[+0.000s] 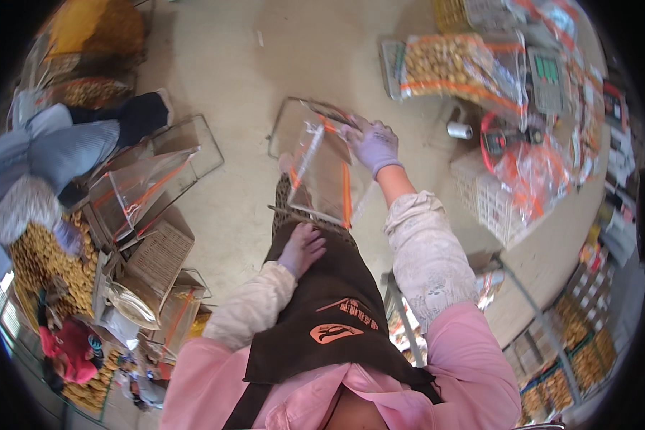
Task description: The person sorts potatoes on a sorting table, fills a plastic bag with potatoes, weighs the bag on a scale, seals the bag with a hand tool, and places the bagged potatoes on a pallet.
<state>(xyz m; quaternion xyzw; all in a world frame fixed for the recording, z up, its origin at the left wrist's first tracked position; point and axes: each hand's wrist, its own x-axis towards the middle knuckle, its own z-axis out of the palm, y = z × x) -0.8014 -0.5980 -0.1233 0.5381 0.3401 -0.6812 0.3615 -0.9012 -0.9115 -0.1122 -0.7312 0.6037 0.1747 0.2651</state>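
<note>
My right hand [375, 144], in a thin purple glove, grips one side of a metal frame at the mouth of a clear plastic bag [328, 166] with orange stripes. The bag hangs open and looks empty in front of my legs. My left hand [302, 248], also in a purple glove, rests near my dark apron [328, 301] just below the bag, fingers slightly apart and holding nothing. Up to the right, a clear orange-striped bag full of round tan food pieces [451, 64] lies on a scale [392, 70] with a green-lit display unit [548, 72] beside it.
At left, a co-worker's gloved hand [69, 238] reaches into a heap of tan pieces [48, 258]. Another striped bag [140, 188] hangs on a metal stand there, near a woven basket [158, 258]. At right stand a white plastic crate [489, 199], a red basket [486, 142] and a thread spool [459, 130].
</note>
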